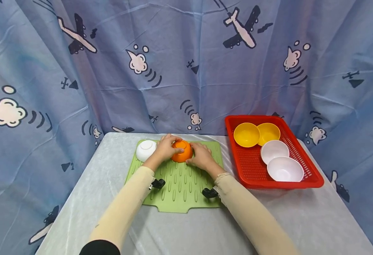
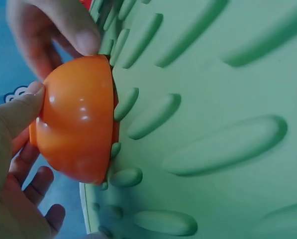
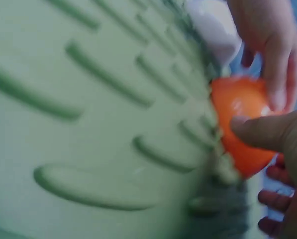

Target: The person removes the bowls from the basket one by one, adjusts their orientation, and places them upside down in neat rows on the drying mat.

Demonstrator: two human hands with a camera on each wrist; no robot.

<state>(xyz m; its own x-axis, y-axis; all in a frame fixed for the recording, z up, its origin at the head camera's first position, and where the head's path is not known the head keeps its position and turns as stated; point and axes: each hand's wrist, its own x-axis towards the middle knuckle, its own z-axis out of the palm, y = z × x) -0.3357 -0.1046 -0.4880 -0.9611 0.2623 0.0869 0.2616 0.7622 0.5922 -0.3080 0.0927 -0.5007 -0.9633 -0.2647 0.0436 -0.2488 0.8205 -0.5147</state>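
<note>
An orange bowl rests upside down on a green ridged mat, near the mat's far edge. From the left, my left hand holds it, thumb across the foot and fingers around the far side. My right hand cups the right side; in the right wrist view its thumb lies over the orange wall. The left wrist view shows the bowl with its rim down against the ridges. Left of it, a white bowl also lies upside down on the mat.
A red basket stands on the right of the table. Inside are two yellow bowls at the back and two white bowls nearer the front, all facing up. A blue patterned curtain hangs behind the table's far edge.
</note>
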